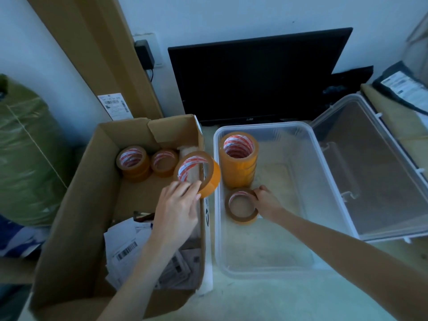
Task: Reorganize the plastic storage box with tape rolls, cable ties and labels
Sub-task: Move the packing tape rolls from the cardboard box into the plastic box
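Orange tape roll pinched upright in the left hand over the cardboard box edge — the right hand grips a flat roll inside the clear storage box, near the stack. Probably next — carry it across.

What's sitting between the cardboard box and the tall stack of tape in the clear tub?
In the head view, the tape roll held up by the left hand, then the tub wall. The stack stands just inside it.
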`<state>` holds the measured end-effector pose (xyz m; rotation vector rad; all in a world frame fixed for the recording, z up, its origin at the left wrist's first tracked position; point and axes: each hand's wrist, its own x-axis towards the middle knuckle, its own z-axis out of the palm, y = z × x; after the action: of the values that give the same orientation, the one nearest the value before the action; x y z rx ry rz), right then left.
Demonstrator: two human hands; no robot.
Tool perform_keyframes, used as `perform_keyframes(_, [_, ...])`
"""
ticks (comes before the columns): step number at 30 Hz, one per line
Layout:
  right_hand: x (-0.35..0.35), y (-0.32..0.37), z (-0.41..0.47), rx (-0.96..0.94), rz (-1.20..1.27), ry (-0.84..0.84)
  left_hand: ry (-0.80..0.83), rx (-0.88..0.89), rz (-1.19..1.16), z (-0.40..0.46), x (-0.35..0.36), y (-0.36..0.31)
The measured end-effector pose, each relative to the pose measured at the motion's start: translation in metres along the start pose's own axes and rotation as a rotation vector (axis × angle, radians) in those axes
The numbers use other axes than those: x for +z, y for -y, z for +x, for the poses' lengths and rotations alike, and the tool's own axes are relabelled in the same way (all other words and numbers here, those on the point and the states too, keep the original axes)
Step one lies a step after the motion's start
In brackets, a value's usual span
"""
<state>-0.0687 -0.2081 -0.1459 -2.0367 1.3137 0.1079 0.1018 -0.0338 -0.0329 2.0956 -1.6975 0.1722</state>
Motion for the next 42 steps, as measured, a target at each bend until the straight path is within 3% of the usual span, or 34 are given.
perform_keyframes(6, [-0.003,-0.007,0.005,0.030,0.094,-0.028,-0.024,0.026,-0.001,0.004,0.006,-0.002])
perform_keyframes(12, [-0.046,0.019,-0.005,0.072,0.079,0.120,-0.021,0.076,0.002,0.007,0.006,-0.009])
perform_keyframes(14, [-0.072,0.033,-0.019,0.046,0.109,0.040,-0.049,0.116,0.015,0.006,0.005,-0.011])
perform_keyframes(18, [-0.100,0.059,-0.059,-0.101,0.596,-0.077,-0.070,0.187,0.040,0.006,0.004,-0.018])
perform_keyframes(20, [-0.103,0.070,-0.073,-0.161,0.668,-0.077,-0.087,0.228,0.040,0.005,0.005,-0.022])
perform_keyframes(26, [-0.097,0.072,-0.089,-0.213,0.608,-0.162,-0.101,0.351,0.047,0.001,0.004,-0.033])
perform_keyframes(31, [-0.091,0.062,-0.090,-0.154,0.516,-0.195,-0.078,0.340,0.021,-0.006,0.012,-0.039])
perform_keyframes(34, [-0.091,0.048,-0.081,-0.089,0.419,-0.180,-0.097,0.237,-0.046,-0.005,0.015,-0.036])
perform_keyframes(42, [-0.063,0.023,-0.035,0.015,0.130,0.056,-0.055,-0.095,-0.213,0.001,0.014,-0.017])
